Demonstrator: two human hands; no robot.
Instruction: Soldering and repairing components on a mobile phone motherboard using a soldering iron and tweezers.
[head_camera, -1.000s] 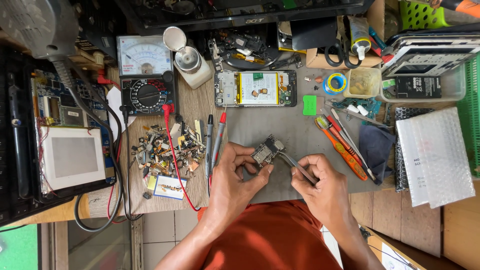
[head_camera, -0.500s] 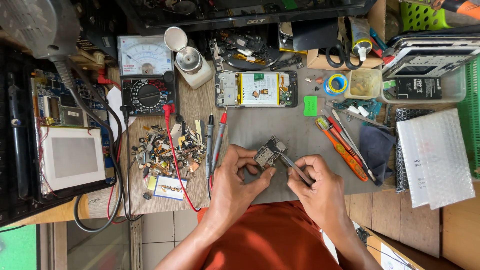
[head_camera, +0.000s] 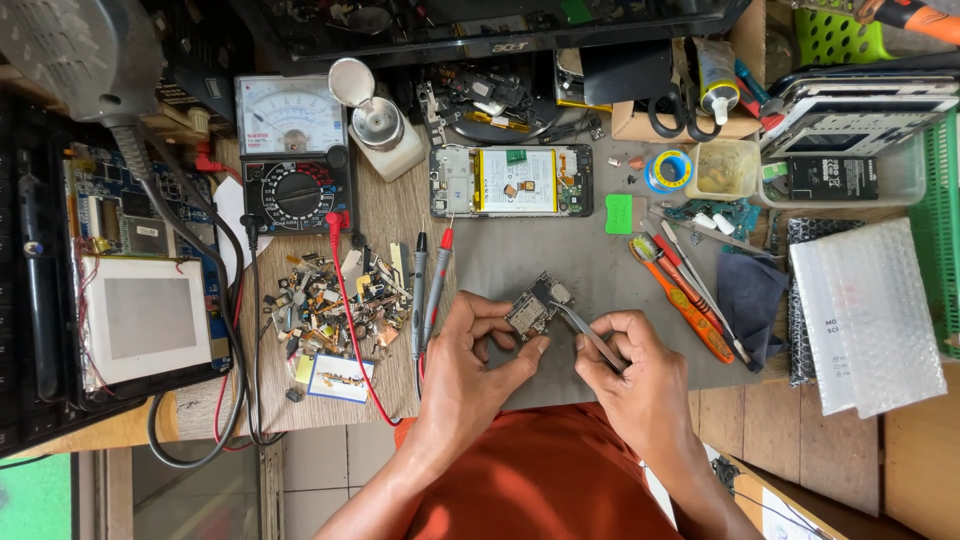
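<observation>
Since a second ago you have kept the board almost where it was, just above the front edge of the grey mat; it has tipped a little and your fingers have closed in under it, while the bench around has not changed.

Your left hand pinches the board from below and from the left, thumb and forefinger clamped on its lower left corner, so most of the board stands clear above the fingertips, tilted up to the right. Your right hand is closed on tweezers, held like a pen; their tips run up and left and meet the board at its right edge, just beside your left thumb. So the board sits between the two grips, touched from both sides, lifted off the mat.

Well apart above it lies an opened phone with its back off. To the left, two probes lie beside a heap of scrap parts, with the meter beyond. To the right, an orange toothbrush lies slantwise beside a dark cloth.
</observation>
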